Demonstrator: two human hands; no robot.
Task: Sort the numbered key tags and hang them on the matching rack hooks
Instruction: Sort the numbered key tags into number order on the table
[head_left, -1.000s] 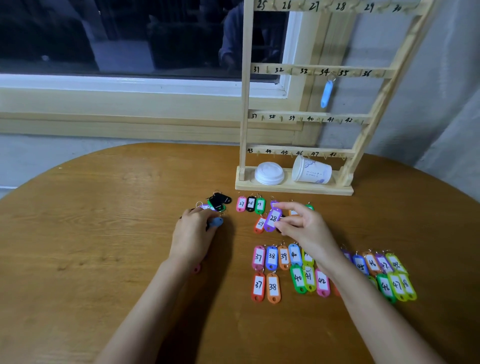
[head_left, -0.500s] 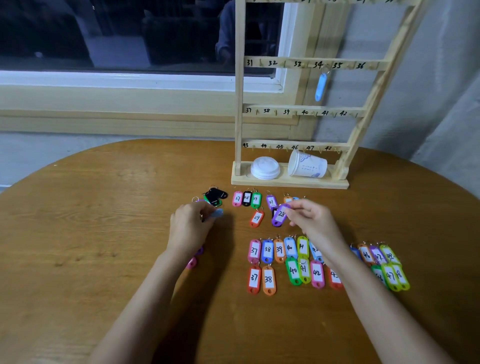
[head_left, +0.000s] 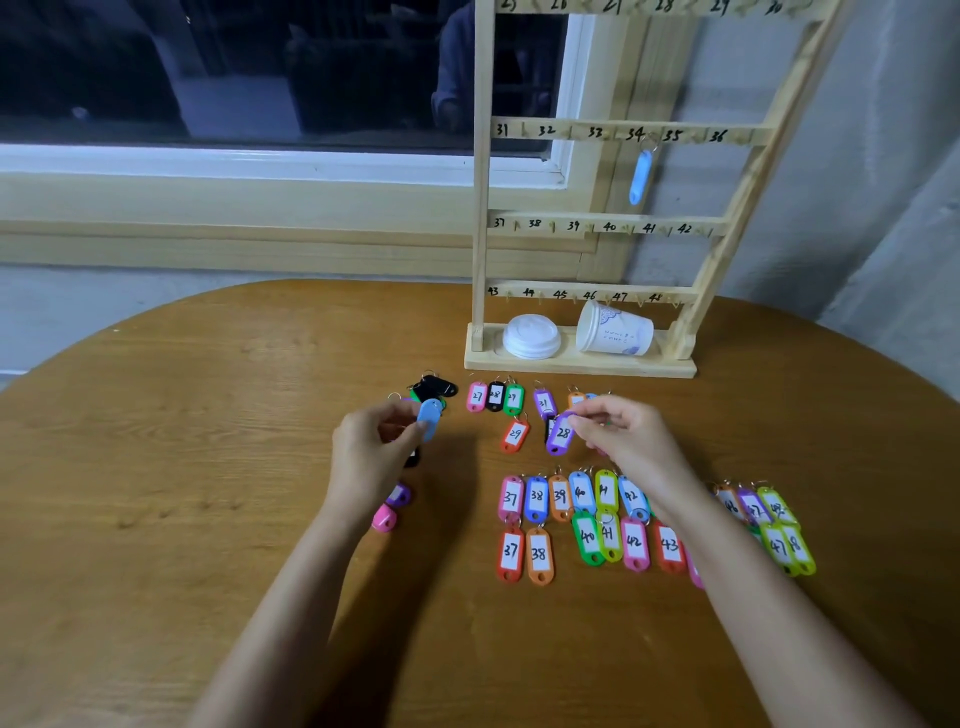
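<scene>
While left hand (head_left: 371, 457) pinches blue tag (head_left: 430, 418) | right hand (head_left: 623, 436): pinching purple tag (head_left: 562, 434)

Rack (head_left: 481, 208) rails read 31–36, 37–42, 43–48. The purple tag (head_left: 562, 434) pinched in my right hand (head_left: 626, 436) reads 28; the red tag (head_left: 515, 434) reads 29.

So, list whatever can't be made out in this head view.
Head view:
- Blue tag in the left hand: no number shows.
- Hanging blue tag on the rack: edge-on, unreadable.
- Top rack row: cut by the upper edge.
- Pink tag beyond 43: covered by the right forearm.
</scene>
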